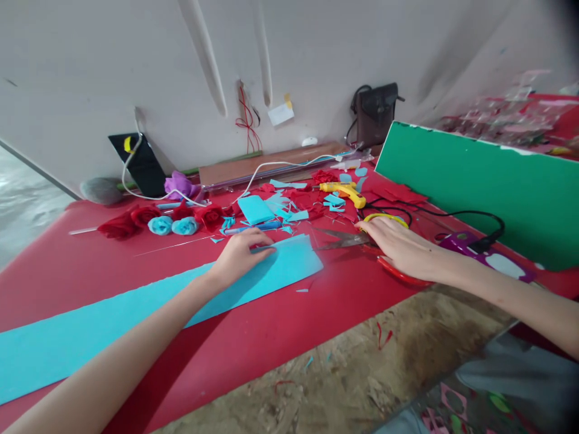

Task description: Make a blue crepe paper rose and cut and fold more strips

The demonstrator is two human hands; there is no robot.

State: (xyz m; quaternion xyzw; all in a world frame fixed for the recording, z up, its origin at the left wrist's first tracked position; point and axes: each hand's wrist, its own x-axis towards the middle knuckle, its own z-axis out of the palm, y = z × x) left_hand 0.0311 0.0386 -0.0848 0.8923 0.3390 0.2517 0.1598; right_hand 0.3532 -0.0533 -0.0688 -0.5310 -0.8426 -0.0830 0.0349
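Observation:
A long light-blue paper strip [136, 313] lies across the red sheet [280, 325] that covers the work surface. My left hand [239, 254] rests on the strip near its right end, fingers curled and pressing on the paper's upper edge. My right hand [398, 244] lies flat, fingers stretched out, on the scissors [344, 240], whose blades point left toward the strip and whose yellow and red handles [384, 218] show around the hand.
Red and blue paper roses [160, 222] sit at the back left beside a purple flower [181, 184] and a black phone [140, 163] on a white cable. A yellow glue gun [346, 191], blue and red scraps [280, 208], a green board [479, 187] and a dark bag [375, 111] lie behind.

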